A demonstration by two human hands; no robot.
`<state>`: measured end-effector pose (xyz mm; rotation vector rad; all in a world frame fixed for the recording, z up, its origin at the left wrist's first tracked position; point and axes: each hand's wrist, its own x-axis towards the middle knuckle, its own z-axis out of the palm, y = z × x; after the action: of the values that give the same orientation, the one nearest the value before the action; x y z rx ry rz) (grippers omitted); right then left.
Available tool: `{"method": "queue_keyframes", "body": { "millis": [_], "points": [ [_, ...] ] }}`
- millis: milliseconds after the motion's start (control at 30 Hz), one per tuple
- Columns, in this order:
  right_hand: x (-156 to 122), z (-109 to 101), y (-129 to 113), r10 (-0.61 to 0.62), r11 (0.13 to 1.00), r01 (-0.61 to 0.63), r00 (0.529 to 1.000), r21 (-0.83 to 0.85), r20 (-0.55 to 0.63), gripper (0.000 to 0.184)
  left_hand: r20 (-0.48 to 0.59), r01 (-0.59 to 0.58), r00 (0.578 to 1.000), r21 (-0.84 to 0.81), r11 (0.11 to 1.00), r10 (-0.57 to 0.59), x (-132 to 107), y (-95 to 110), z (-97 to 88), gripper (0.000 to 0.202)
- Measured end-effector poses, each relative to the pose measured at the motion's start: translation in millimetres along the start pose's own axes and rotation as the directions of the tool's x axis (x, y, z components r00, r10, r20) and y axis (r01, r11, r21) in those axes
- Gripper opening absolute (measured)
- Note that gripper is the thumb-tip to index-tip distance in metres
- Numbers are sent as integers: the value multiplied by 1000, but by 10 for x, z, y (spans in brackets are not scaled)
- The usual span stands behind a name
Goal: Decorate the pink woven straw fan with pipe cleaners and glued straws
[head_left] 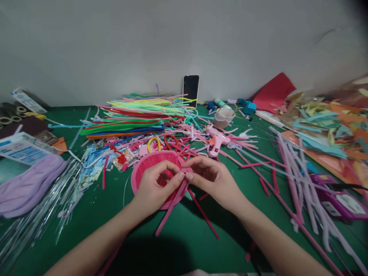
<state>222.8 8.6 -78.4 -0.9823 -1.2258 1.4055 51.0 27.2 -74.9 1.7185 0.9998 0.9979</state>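
Note:
A round pink piece (143,165), apparently made of fuzzy pipe cleaners, is at the middle of the green table. My left hand (158,182) pinches pink pipe cleaners (169,214) at its right side, thumb and forefinger together. Facing it, my right hand (214,180) pinches at the same spot, its thumb tip almost meeting the left one. Loose ends stick out below, one pale pink and one a deeper pink strand (205,214). Exactly where the strands cross is hidden by my fingertips.
Behind lie a heap of coloured pipe cleaners (129,124), a pink glue gun (217,143) and a propped phone (191,89). Lilac pipe cleaners (304,188) and a purple device (339,197) are at right. Lilac foam-like pieces (31,184) and silvery wires (43,207) lie at left.

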Motion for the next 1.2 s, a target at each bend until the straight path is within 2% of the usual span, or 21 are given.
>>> {"method": "queue_keyframes", "body": {
  "millis": [100,233,400,500,667,833,967,1033,1133,1200],
  "points": [
    [21,-59,-4,49,999,-49,993,-3,104,26,-3,-20,1000,78,997,20,20,9,-25,13],
    [39,-119,-14,111,994,-112,983,0,143,28,32,-18,999,100,995,15,16,11,-24,14],
    [35,-136,4,157,982,-174,968,68,197,30,118,31,992,15,999,-32,-33,28,2,15],
    [27,-117,32,146,967,-190,960,172,239,28,141,50,989,-59,997,-42,-64,47,23,14],
    [15,-46,67,121,937,-162,982,308,149,26,108,90,991,-145,985,-75,-88,74,46,15],
    [38,-18,87,104,973,-115,992,198,67,27,60,75,996,-108,991,-69,-38,66,19,12],
    [51,16,124,178,954,-181,983,239,34,40,-126,66,989,-75,995,-75,2,42,4,11],
    [43,55,148,230,922,-238,971,306,63,35,-193,73,977,-118,990,-95,4,36,6,12],
    [23,110,154,209,907,-206,977,368,32,24,-135,103,983,-181,978,-128,1,34,2,14],
    [14,120,129,167,931,-154,986,331,-10,24,-75,124,987,-199,972,-142,9,37,-18,14]
  ]
}}
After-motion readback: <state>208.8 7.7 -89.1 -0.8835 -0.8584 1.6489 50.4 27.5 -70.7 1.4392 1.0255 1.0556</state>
